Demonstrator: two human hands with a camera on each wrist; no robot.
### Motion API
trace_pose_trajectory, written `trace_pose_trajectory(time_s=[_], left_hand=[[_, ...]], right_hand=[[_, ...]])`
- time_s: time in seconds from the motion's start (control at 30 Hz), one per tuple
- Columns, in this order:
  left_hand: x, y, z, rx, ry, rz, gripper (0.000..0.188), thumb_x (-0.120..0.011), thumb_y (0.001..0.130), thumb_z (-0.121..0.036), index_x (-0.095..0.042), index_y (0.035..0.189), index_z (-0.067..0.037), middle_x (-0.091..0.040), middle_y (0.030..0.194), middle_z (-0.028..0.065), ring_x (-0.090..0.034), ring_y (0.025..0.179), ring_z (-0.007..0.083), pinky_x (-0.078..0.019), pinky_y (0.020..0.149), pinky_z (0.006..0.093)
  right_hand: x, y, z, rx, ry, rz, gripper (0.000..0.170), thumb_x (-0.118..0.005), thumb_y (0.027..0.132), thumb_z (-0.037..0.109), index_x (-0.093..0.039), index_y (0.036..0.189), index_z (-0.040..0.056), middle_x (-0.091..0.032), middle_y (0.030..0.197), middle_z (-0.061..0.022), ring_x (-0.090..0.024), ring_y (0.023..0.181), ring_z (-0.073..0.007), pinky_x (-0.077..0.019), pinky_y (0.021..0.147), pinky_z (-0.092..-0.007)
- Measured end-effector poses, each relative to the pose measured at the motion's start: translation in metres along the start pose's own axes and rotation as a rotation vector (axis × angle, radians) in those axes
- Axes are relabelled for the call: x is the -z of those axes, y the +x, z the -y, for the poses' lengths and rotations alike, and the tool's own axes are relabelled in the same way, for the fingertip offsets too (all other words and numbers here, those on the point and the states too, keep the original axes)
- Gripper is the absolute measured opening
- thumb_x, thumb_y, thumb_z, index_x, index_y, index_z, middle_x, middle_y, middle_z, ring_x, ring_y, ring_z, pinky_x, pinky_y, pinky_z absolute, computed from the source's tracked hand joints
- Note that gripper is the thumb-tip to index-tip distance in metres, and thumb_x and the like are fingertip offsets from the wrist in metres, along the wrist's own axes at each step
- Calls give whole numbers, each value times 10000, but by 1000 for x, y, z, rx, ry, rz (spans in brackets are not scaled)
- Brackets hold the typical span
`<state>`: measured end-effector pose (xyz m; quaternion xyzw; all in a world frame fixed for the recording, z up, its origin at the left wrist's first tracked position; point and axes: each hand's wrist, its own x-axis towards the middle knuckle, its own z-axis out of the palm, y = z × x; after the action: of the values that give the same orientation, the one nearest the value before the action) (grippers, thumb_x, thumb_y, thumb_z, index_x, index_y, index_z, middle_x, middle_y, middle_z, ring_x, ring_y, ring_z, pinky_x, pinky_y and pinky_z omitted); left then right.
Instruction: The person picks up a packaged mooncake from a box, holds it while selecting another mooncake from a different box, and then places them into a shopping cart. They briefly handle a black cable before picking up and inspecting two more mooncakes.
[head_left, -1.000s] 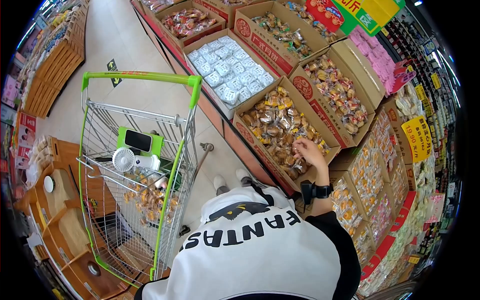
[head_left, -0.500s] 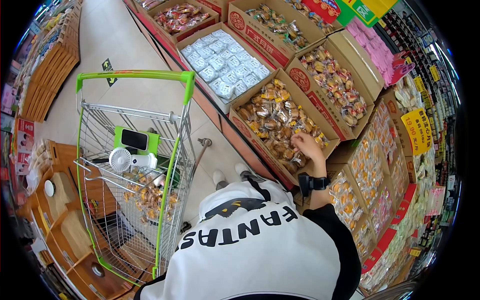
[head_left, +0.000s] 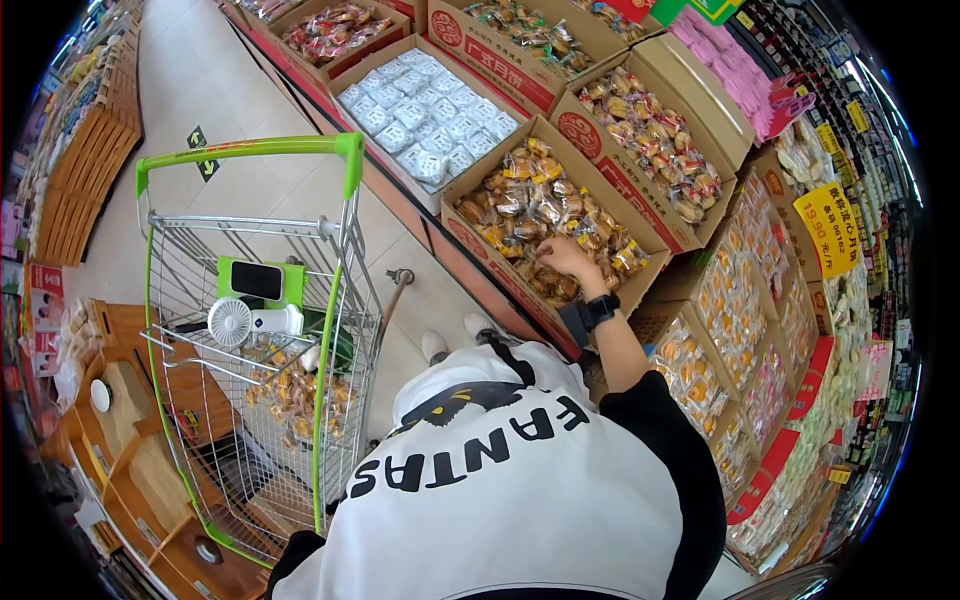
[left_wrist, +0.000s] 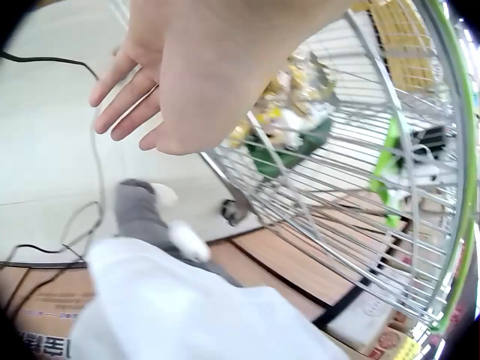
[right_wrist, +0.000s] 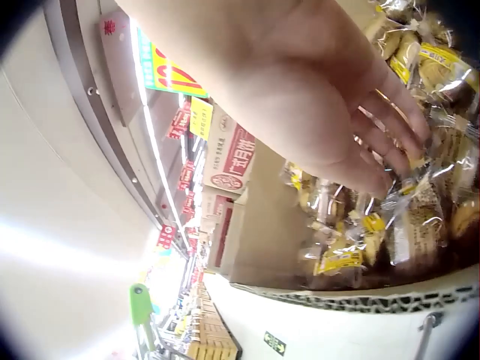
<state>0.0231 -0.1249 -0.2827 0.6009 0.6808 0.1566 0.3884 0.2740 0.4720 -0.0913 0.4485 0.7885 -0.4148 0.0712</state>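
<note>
My right hand reaches down into a cardboard box of wrapped mooncakes. In the right wrist view its bent fingers and thumb are right at the clear wrapper of one mooncake; I cannot tell whether they pinch it. Yellow labels show on several packets around it. My left hand, hidden in the head view, hangs with its fingers loosely extended and nothing in them. It is beside the wire shopping cart, above the floor and my shoes.
The green-handled cart holds a bag of packets, a white fan and a phone. A box of white packets adjoins the mooncakes. More boxes stand behind, with stacked trays at right. Wooden shelving lies left of the cart.
My right hand has moved left and toward the middle of the mooncake box. The head view has shifted a little, so the cart and boxes appear further left and the boxes higher.
</note>
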Motion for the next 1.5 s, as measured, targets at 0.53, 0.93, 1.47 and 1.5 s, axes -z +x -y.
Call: trace_pose_trajectory(time_s=[0.53, 0.93, 1.47, 1.5], left_hand=[[287, 193, -251, -51, -633, -27, 275, -436, 864, -120, -464, 1119, -19, -548, 967, 66, -516, 859, 131, -398, 783, 231], [305, 255, -317, -220, -1040, -32, 325, -335, 910, -201, -389, 1184, -35, -563, 917, 105, -553, 841, 168, -439, 748, 277], [295, 251, -338, -259, -1228, -223, 472, -502, 801, 5, -280, 1212, -56, -518, 1026, 142, -561, 895, 210, -495, 741, 320], [294, 251, -336, -245, -1187, -225, 451, -498, 793, 44, -294, 1183, -58, -518, 1015, 131, -552, 918, 202, -495, 739, 315]], right_hand=[[-1, -1, 8, 9, 25, -40, 134, -671, 640, 98, -590, 694, 6, -607, 692, -92, -554, 604, -147, -428, 550, -275], [57, -104, 131, 502, 809, -347, 54, -594, 735, 29, -540, 732, 26, -506, 713, -19, -503, 775, -129, -389, 706, -245], [17, -108, 153, 418, 774, 17, 304, -559, 800, 104, -482, 1082, 19, -543, 963, -59, -531, 846, -105, -439, 729, -229], [16, -109, 157, 416, 752, 50, 311, -584, 785, 105, -479, 1062, 14, -564, 882, -48, -544, 792, -89, -442, 718, -220]])
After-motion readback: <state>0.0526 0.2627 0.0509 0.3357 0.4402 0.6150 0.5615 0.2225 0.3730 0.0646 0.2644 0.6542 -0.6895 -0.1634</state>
